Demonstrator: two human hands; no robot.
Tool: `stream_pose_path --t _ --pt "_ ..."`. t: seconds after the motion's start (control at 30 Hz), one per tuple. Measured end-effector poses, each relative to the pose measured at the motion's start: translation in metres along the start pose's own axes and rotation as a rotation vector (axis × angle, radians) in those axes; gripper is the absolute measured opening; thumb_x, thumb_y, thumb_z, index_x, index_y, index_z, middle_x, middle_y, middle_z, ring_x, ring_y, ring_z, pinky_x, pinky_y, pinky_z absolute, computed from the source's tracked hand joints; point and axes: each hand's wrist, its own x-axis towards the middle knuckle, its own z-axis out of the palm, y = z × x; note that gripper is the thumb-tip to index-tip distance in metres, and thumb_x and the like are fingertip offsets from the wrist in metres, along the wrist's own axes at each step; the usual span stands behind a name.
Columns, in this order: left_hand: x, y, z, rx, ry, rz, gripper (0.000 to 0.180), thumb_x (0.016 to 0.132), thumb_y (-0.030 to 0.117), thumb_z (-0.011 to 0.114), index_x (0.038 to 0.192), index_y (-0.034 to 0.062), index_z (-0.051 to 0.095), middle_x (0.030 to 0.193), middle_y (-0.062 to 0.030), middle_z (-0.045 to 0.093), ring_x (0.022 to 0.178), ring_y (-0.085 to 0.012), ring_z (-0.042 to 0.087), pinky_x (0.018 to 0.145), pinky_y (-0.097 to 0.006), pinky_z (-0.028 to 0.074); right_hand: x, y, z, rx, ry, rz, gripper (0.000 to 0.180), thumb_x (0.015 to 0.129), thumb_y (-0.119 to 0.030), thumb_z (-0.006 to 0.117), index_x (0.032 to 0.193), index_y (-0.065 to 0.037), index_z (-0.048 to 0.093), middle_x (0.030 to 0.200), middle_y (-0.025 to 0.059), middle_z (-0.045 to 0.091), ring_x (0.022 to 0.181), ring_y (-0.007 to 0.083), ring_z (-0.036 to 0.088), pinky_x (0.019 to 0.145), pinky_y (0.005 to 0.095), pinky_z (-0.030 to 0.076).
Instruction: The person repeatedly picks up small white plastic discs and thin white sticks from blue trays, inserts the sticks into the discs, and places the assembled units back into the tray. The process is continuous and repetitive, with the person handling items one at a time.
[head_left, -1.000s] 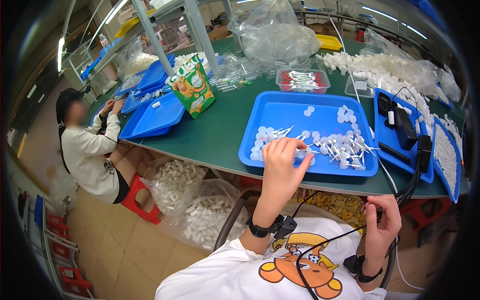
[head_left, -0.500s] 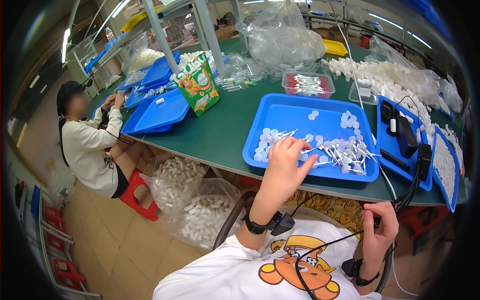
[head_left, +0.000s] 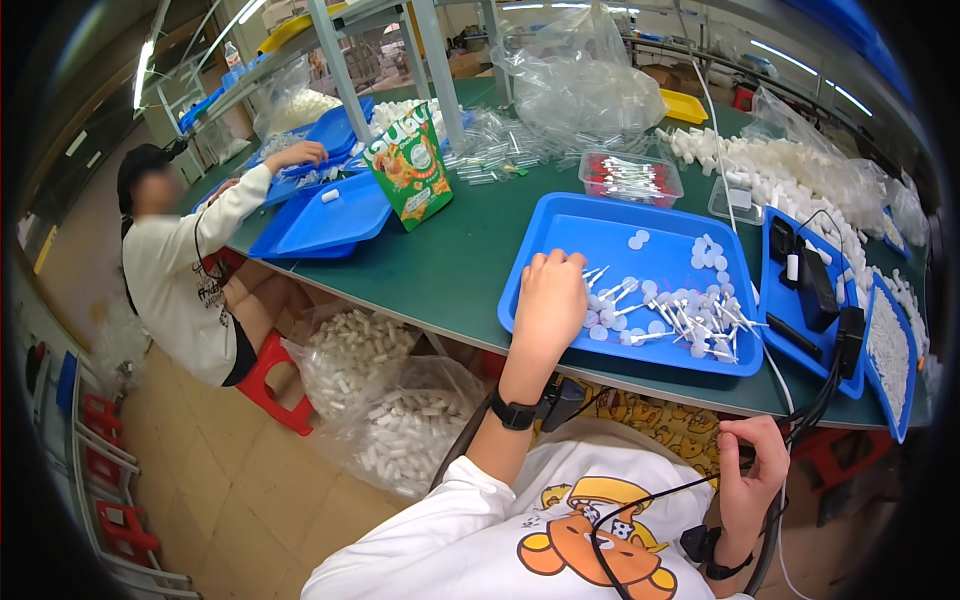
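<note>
My left hand [head_left: 552, 300] is curled, back up, over the left part of a large blue tray [head_left: 660, 208]. Its fingertips are hidden behind the knuckles, and whatever they grip cannot be seen. Beside it lie small translucent white discs [head_left: 598, 332] and thin white sticks with swab-like tips [head_left: 690, 318], some joined to discs. More loose discs [head_left: 708, 252] sit toward the tray's far right. Off the table's near edge, in front of my shirt, my right hand [head_left: 755, 470] is raised with fingers bent and thumb and forefinger pinched together; anything between them is too small to make out.
Behind the tray stands a clear box [head_left: 632, 178] of red-and-white sticks. To the right, a blue tray [head_left: 780, 318] holds black devices and cables. A green snack bag [head_left: 412, 175] stands left. A co-worker [head_left: 185, 260] sits farther left. Bags of white pieces [head_left: 415, 430] lie on the floor.
My left hand has moved left within the tray, off the middle sticks and onto its left side, with fingers now turned down. My right hand has barely moved. The co-worker's arm has reached forward.
</note>
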Motion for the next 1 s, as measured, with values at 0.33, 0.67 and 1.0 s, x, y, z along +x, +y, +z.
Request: stream_pose_path --t 0.33,0.67,1.0 --pt "-0.005 0.002 -0.003 -0.01 0.045 -0.02 0.018 0.08 0.002 0.056 0.095 0.0012 0.066 0.095 -0.017 0.062 0.093 -0.0338 0.055 0.085 -0.042 0.045 0.026 -0.016 -0.032 -0.187 -0.014 -0.059 0.012 0.074 0.008 0.063 0.085 0.002 0.063 0.077 0.0107 0.06 0.069 0.0207 0.058 0.062 0.0286 0.044" --pt "-0.002 -0.001 -0.002 -0.03 0.063 0.025 0.02 0.078 -0.002 0.054 0.093 0.0003 0.065 0.093 -0.0189 0.059 0.092 -0.0362 0.053 0.084 -0.044 0.045 0.106 0.066 -0.207 -0.492 0.384 0.078 0.017 0.093 -0.013 0.057 0.093 0.004 0.06 0.079 0.0019 0.057 0.074 0.0072 0.052 0.07 0.0208 0.041" --pt "-0.002 0.0 -0.011 -0.159 0.026 -0.016 0.023 0.08 -0.006 0.05 0.097 0.0018 0.063 0.096 -0.0162 0.056 0.095 -0.0346 0.052 0.086 -0.042 0.043 0.124 0.138 -0.267 -0.44 -0.273 0.47 0.011 0.081 -0.003 0.059 0.087 0.005 0.064 0.073 0.0082 0.065 0.07 0.0145 0.064 0.06 0.0274 0.051"
